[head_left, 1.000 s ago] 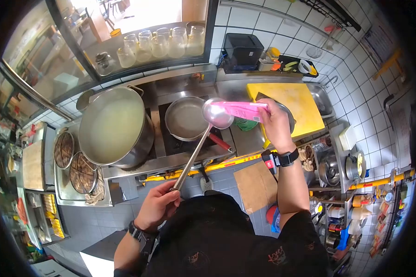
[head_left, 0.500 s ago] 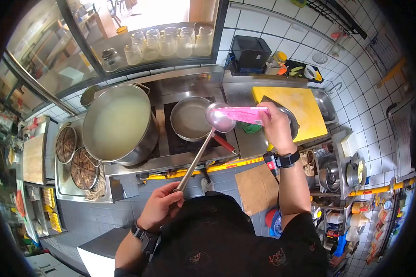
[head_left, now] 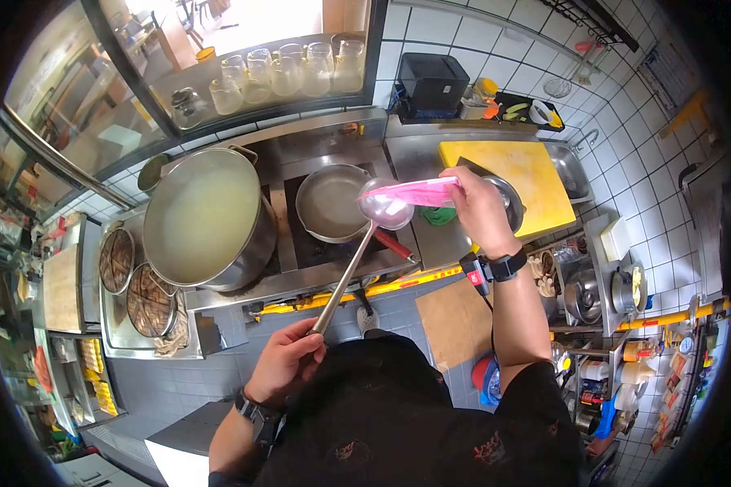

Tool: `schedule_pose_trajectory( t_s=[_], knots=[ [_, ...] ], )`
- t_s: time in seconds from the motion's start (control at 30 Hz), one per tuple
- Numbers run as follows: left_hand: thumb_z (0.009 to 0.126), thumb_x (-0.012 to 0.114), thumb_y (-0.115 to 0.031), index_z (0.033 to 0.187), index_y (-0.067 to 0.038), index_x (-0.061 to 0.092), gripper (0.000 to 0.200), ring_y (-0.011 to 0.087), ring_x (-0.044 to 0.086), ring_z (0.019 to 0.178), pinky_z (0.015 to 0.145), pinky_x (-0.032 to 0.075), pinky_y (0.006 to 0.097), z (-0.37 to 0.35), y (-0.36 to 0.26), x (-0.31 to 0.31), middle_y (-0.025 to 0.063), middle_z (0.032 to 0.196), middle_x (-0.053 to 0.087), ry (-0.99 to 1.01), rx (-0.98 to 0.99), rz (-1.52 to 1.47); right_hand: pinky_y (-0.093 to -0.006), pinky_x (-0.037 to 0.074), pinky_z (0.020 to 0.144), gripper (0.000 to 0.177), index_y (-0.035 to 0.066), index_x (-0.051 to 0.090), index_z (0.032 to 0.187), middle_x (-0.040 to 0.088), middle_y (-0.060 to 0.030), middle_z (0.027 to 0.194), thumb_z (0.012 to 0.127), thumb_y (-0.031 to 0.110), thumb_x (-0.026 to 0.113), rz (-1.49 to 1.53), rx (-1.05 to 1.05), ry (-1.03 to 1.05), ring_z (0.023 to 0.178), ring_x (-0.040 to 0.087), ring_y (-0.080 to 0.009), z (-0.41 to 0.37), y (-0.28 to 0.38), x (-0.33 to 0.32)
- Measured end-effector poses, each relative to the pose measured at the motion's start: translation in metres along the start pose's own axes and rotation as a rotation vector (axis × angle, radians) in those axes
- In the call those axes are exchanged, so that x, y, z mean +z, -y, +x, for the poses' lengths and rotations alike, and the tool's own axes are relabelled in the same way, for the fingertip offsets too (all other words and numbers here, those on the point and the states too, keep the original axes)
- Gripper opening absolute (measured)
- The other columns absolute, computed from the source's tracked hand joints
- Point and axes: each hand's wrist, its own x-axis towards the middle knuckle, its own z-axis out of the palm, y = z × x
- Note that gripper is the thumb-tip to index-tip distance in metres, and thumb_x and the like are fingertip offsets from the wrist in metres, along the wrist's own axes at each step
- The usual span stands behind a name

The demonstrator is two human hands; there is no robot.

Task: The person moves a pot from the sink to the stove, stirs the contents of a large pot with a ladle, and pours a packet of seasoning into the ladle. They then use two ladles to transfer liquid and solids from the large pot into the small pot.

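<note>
**Steel stove (head_left: 300, 284) in a tiled kitchen, packet (head_left: 424, 193) over ladle (head_left: 391, 216)**

The left hand (head_left: 284, 361) is closed round the end of the ladle's handle; the right hand (head_left: 483, 213) pinches the packet's near end between thumb and fingers, nearly shut. The ladle's long axis slants forward and right from the left fist to its bowl, beside the pan (head_left: 330, 204). The packet points left from the right hand, its far end above the bowl; whether they touch, I cannot tell.

The ladle looks stiff, smooth and bowl-heavy, best gripped low on the handle. The packet seems light, soft and perhaps slippery, best pinched at one end.

Farther out, a big pot (head_left: 199, 215) stands left of the pan, a yellow board (head_left: 536, 183) right.
</note>
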Motion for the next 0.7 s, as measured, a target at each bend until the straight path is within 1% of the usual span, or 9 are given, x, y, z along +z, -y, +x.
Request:
schedule_pose_trajectory(
  t_s=[0.2,0.3,0.4,0.47,0.5,0.57,0.6,0.67,0.7],
  knots=[
    [0.100,0.061,-0.017,0.134,0.000,0.057,0.038,0.0071,0.048,0.051,0.045,0.035,0.0201,0.000,0.001,-0.001,0.0015,0.077,0.060,0.000,0.004,0.006,-0.0438,0.053,0.073,0.016,0.006,0.063,0.107,0.068,-0.0187,0.093,0.093,0.000,0.060,-0.006,0.035,0.013,0.087,0.067,-0.0397,-0.003,-0.005,0.001],
    [0.100,0.061,-0.017,0.133,0.000,0.057,0.038,0.0070,0.048,0.052,0.045,0.035,0.0200,-0.001,0.001,-0.001,0.0014,0.077,0.060,-0.005,0.000,0.001,-0.0429,0.053,0.072,0.014,0.005,0.063,0.107,0.069,-0.0187,0.092,0.093,0.001,0.060,0.019,0.030,-0.018,0.087,0.067,-0.0396,-0.004,-0.006,0.002],
    [0.100,0.060,-0.017,0.133,0.000,0.057,0.038,0.0068,0.048,0.052,0.046,0.035,0.0199,0.000,0.003,-0.002,0.0013,0.077,0.060,-0.003,-0.002,-0.002,-0.0420,0.053,0.072,0.013,0.005,0.063,0.106,0.069,-0.0193,0.093,0.093,0.002,0.061,0.072,0.082,-0.024,0.086,0.067,-0.0394,-0.005,-0.007,0.003],
    [0.100,0.060,-0.017,0.134,0.000,0.057,0.038,0.0067,0.048,0.053,0.046,0.036,0.0199,0.000,0.003,-0.002,0.0012,0.077,0.060,0.001,0.002,-0.001,-0.0384,0.054,0.071,0.013,0.004,0.064,0.108,0.069,-0.0195,0.091,0.095,0.003,0.062,0.105,0.117,-0.062,0.083,0.069,-0.0370,-0.006,-0.009,0.002],
    [0.100,0.060,-0.018,0.134,0.000,0.057,0.038,0.0067,0.048,0.053,0.046,0.036,0.0199,-0.002,0.001,-0.001,0.0011,0.077,0.060,-0.005,-0.003,0.015,-0.0384,0.054,0.071,0.013,0.004,0.064,0.108,0.069,-0.0195,0.091,0.095,0.003,0.062,0.105,0.115,-0.063,0.083,0.069,-0.0370,-0.007,-0.013,0.002],
    [0.100,0.060,-0.018,0.135,0.000,0.057,0.039,0.0067,0.048,0.053,0.046,0.036,0.0199,-0.003,-0.001,0.000,0.0011,0.077,0.060,-0.011,-0.005,0.032,-0.0338,0.054,0.073,0.016,0.004,0.063,0.112,0.070,-0.0168,0.091,0.096,0.004,0.063,0.194,0.166,-0.102,0.079,0.070,-0.0272,-0.010,-0.029,0.006],
    [0.100,0.059,-0.018,0.135,0.000,0.056,0.039,0.0068,0.048,0.053,0.046,0.036,0.0201,-0.004,-0.001,0.000,0.0011,0.077,0.060,-0.011,-0.009,0.027,-0.0338,0.054,0.073,0.016,0.004,0.063,0.112,0.070,-0.0168,0.091,0.096,0.004,0.063,0.194,0.163,-0.104,0.079,0.070,-0.0272,-0.011,-0.037,0.007],
    [0.100,0.059,-0.017,0.135,-0.001,0.056,0.039,0.0069,0.048,0.053,0.046,0.036,0.0204,-0.004,0.000,0.000,0.0012,0.077,0.060,-0.008,-0.005,0.024,-0.0294,0.053,0.077,0.020,0.000,0.061,0.117,0.071,-0.0115,0.096,0.097,0.006,0.064,0.322,0.279,-0.168,0.084,0.067,-0.0163,-0.012,-0.053,0.009],
    [0.100,0.058,-0.016,0.135,-0.001,0.056,0.039,0.0077,0.047,0.050,0.044,0.036,0.0212,-0.004,0.001,-0.001,0.0020,0.076,0.059,-0.023,-0.005,-0.004,-0.0281,0.052,0.082,0.023,-0.001,0.060,0.120,0.070,-0.0080,0.104,0.098,0.005,0.063,0.409,0.318,-0.165,0.092,0.063,-0.0116,-0.012,-0.061,0.009]
  ],
)
